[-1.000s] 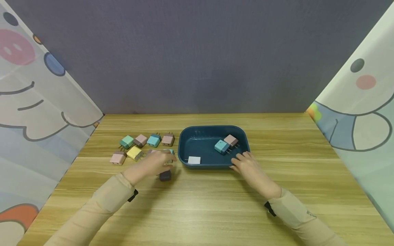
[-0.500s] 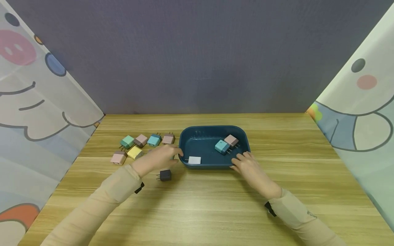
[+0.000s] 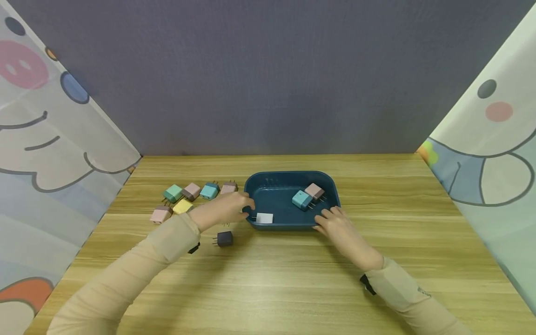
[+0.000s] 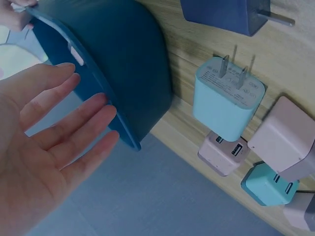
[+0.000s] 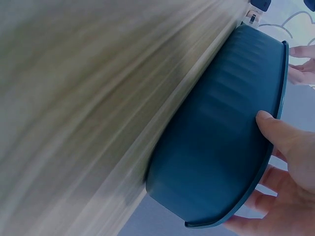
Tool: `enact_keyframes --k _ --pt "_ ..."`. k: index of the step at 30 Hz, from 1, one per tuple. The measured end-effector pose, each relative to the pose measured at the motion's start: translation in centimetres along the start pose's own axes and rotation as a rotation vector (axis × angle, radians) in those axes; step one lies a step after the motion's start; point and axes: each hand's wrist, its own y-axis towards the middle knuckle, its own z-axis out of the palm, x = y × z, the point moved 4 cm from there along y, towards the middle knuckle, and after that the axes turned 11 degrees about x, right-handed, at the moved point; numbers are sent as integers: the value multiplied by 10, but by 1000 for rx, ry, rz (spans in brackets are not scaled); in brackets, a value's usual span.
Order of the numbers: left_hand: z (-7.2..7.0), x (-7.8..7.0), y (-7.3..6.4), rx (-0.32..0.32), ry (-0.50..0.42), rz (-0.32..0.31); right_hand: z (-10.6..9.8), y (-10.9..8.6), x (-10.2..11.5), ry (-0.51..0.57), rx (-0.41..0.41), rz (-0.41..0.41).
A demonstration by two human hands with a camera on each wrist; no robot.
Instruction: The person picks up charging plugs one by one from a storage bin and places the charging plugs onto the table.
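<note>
A dark blue plastic tray (image 3: 274, 199) holds a white USB wall charger (image 3: 264, 218), a blue charger (image 3: 301, 199) and a pink charger (image 3: 313, 190). My right hand (image 3: 341, 232) grips the tray's near right rim, thumb against the outer wall and fingers inside in the right wrist view. At the left rim is my left hand (image 3: 226, 208), its fingertips just over the edge. Spread, loosely bent fingers (image 4: 83, 140) with nothing between them show in the left wrist view. Beside the tray there, a light blue charger (image 4: 216, 105) stands prongs up.
Left of the tray lie several more chargers, among them a green charger (image 3: 173, 193), a yellow charger (image 3: 182, 207) and a black charger (image 3: 225, 238). My left hand hides part of the group. A grey panel (image 3: 276, 79) stands behind the wooden table (image 3: 284, 279).
My left hand has moved right and slightly away from me, from over the chargers to the tray's left rim. The right hand and the tray stay put.
</note>
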Motion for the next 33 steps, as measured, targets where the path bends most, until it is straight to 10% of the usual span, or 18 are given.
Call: enact_keyframes --k 33 --pt "0 -27 46 236 176 46 1 1 0 -18 7 1"
